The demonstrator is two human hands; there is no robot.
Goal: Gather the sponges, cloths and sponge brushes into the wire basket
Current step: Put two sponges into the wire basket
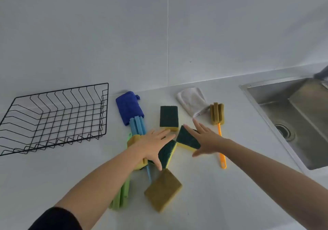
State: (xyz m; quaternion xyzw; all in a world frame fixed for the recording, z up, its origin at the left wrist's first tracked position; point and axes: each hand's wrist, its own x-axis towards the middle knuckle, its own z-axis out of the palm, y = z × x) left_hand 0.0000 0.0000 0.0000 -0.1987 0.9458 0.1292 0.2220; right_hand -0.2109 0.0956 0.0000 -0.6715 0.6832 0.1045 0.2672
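The black wire basket (53, 116) stands empty at the left. My left hand (152, 146) hovers open over a green-and-yellow sponge (167, 154), fingers spread. My right hand (206, 139) is open over another green-and-yellow sponge (186, 139). A third such sponge (168, 116) lies just behind them. An olive sponge (162, 190) lies in front. A blue cloth (128, 106) and a blue sponge brush (137, 126) sit left of the hands. A green sponge brush (123, 196) shows under my left forearm. A white cloth (192, 100) and an orange-handled sponge brush (217, 114) lie to the right.
A steel sink (291, 116) is sunk into the grey countertop at the right. A pale tiled wall runs along the back. A small yellow sponge (134, 138) peeks out beside my left wrist.
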